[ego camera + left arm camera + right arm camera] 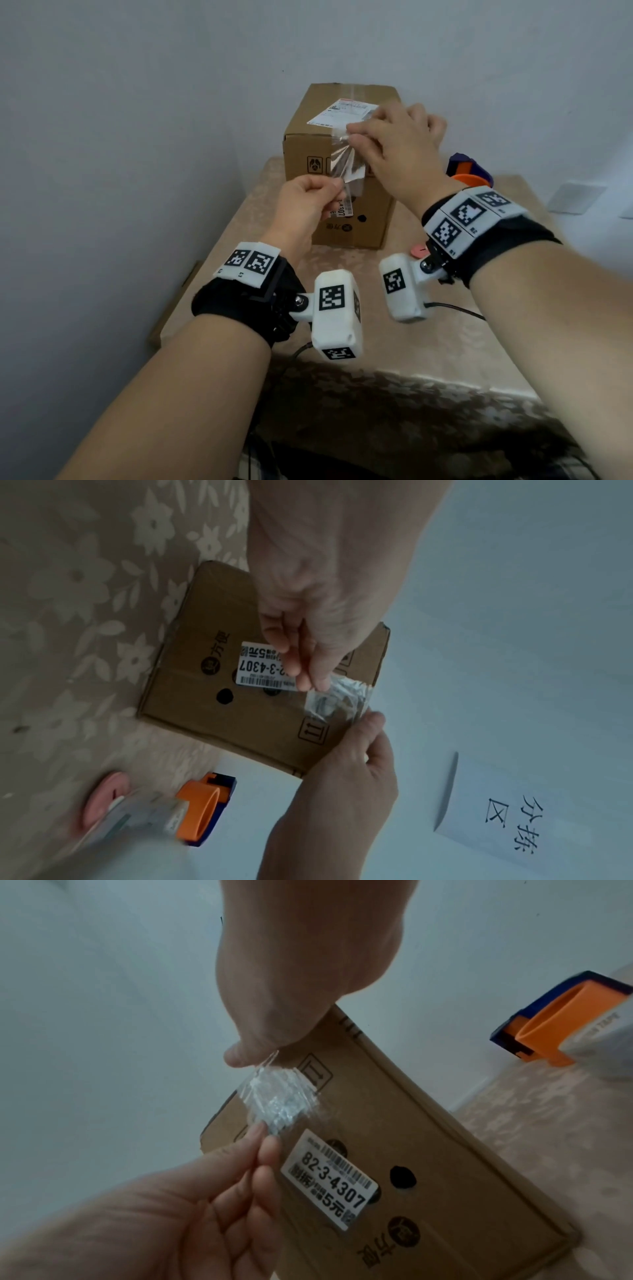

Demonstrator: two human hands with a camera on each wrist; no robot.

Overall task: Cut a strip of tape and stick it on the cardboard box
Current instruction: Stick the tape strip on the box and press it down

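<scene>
A brown cardboard box (346, 219) with white labels stands upright at the back of the table. In front of its near face, a crinkled strip of clear tape (344, 162) is stretched between my two hands. My left hand (337, 186) pinches the strip's lower end and my right hand (352, 135) pinches its upper end at the box's top edge. The left wrist view shows the tape (339, 696) between my left hand (310, 684) and right hand (371, 719). The right wrist view shows the strip (281, 1096) just off the box (428, 1150); contact is unclear.
An orange and blue tape dispenser (469, 171) sits on the table right of the box, half hidden by my right wrist. A pink disc (419, 251) lies near the box's front right corner. A floral cloth covers the table (462, 342). Walls stand close behind and left.
</scene>
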